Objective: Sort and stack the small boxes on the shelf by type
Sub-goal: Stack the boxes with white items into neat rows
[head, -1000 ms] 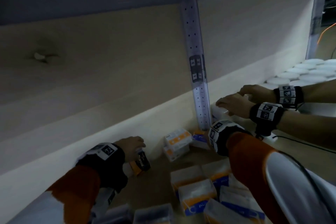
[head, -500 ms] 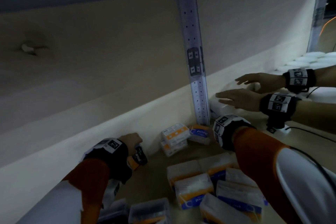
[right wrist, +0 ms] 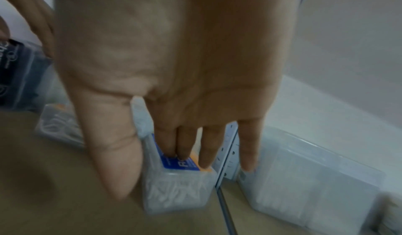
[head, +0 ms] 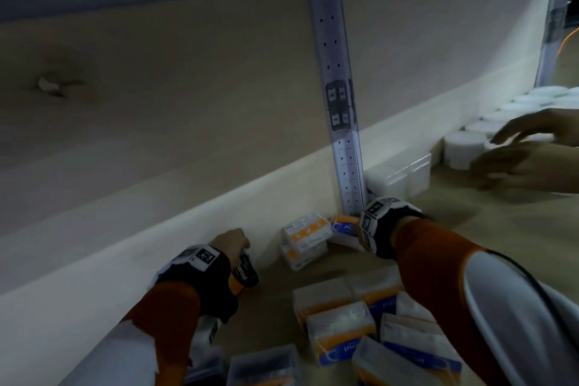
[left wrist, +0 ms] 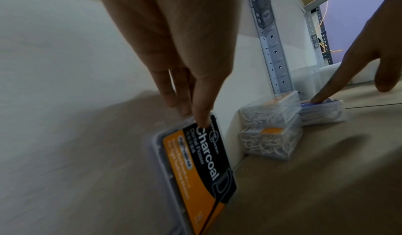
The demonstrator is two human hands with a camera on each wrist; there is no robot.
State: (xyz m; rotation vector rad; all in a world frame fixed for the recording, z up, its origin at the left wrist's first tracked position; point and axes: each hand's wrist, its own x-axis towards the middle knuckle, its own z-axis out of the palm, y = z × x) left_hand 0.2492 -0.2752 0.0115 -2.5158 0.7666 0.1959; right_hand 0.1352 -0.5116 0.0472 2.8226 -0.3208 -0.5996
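My left hand [head: 230, 241] [left wrist: 185, 101] holds a black-and-orange charcoal box [head: 246, 273] [left wrist: 195, 170] by its top edge, tilted on edge against the shelf's back wall. My right hand [head: 360, 240] [right wrist: 165, 145] rests with straight fingers on a clear blue-label box [head: 343, 229] [left wrist: 322, 113] [right wrist: 178, 183] by the foot of the metal upright [head: 341, 122], thumb down along its side. Between my hands stands a stack of two orange-label boxes [head: 305, 240] [left wrist: 269, 130].
Several blue- and orange-label boxes [head: 341, 326] lie loose at the shelf front, with dark boxes [head: 263, 367] near the bottom edge. Right of the upright sit a clear white box [head: 398, 179] and white round containers [head: 463, 147]. Another person's hands [head: 517, 150] hover there.
The other person's hands have pulled away to the right, off the clear white box. My two hands stay at the same boxes.
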